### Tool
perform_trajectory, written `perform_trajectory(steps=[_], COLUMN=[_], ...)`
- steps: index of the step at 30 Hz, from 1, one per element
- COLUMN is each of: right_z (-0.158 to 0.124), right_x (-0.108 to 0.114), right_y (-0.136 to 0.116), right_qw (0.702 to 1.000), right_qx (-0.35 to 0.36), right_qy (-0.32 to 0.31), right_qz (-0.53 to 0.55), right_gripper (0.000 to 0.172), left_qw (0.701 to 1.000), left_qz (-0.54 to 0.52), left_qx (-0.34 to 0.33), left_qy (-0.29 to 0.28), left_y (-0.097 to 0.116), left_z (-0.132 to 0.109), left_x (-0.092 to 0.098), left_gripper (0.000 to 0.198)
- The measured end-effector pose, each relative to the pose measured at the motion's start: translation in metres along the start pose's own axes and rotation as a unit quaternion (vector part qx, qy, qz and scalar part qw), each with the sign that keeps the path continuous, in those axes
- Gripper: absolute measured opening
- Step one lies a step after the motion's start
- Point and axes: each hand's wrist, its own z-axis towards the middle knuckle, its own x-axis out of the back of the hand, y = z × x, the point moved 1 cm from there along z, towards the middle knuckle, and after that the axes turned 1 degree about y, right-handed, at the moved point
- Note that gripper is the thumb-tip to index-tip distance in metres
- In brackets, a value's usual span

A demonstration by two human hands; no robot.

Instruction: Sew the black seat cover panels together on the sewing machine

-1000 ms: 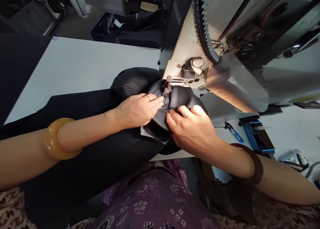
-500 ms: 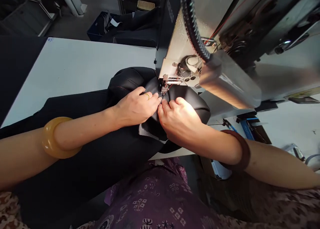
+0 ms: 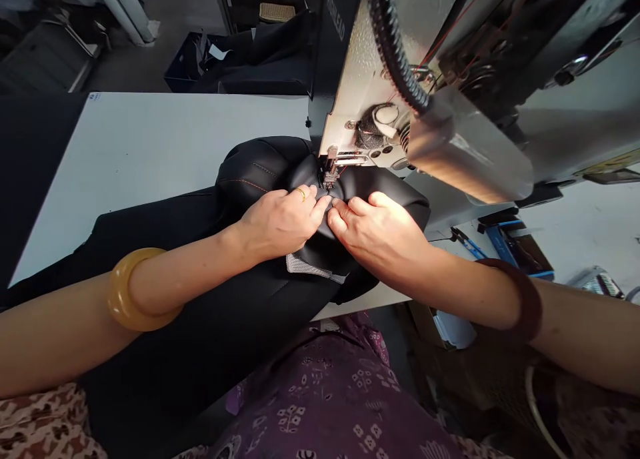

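A black leather-like cover [image 3: 260, 169] with orange stitching lies bunched under the presser foot [image 3: 330, 177] of a sewing machine [image 3: 345, 122]. My left hand [image 3: 283, 222], wearing a gold ring, has its fingers closed on the cover just left of and below the foot. Opposite it, my right hand [image 3: 383, 235] pinches the same material, lit brightly by the machine lamp. The two sets of fingertips almost meet in front of the needle. A strip of grey mesh backing [image 3: 313, 270] shows beneath the cover. The material directly under my fingers is hidden.
A white table [image 3: 165, 139] supports the work, and a long dark part of the material [image 3: 200, 352] hangs over its front edge. Blue-handled snips [image 3: 470, 244] and a blue box [image 3: 520, 245] lie to the right. A blue bin [image 3: 183, 65] with scraps stands behind.
Both hands appear slightly further right in the view, partly because the camera has shifted. My left thumb or finger now stretches closer to the foot. Both hands still grip the cover.
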Motion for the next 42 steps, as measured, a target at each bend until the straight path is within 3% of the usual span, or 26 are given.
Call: perform_trajectory(steps=[17,26,29,32,37,40,42], right_z=[0.004,0.006,0.007,0.011,0.009,0.003,0.000], right_x=[-0.001,-0.003,-0.004,-0.001,-0.005,-0.014,-0.019], right_y=[0.021,0.018,0.007,-0.002,-0.006,-0.004,-0.002], right_qw=[1.000,1.000,0.998,0.995,0.996,0.996,0.996], right_qx=[0.003,-0.012,-0.053,-0.090,-0.081,-0.075,-0.067], right_qy=[-0.016,0.003,0.021,0.019,0.017,0.035,0.054], right_qz=[0.006,0.008,0.022,0.042,0.042,0.020,0.006], right_gripper=[0.037,0.034,0.037,0.038,0.042,0.044,0.045], left_qw=[0.995,0.996,0.999,0.997,0.978,0.977,0.982], left_qz=[0.086,0.062,0.007,-0.056,-0.075,-0.057,-0.043], left_qx=[0.035,0.056,0.027,-0.055,-0.190,-0.199,-0.185], left_qy=[0.020,-0.015,-0.015,-0.018,-0.047,-0.044,0.013], left_y=[0.019,0.025,0.012,-0.020,-0.071,-0.072,-0.063], left_z=[0.008,0.016,0.014,0.008,0.001,0.001,0.000], left_x=[-0.003,-0.003,0.001,0.006,-0.002,-0.015,-0.022], left_gripper=[0.038,0.042,0.034,0.029,0.048,0.041,0.039])
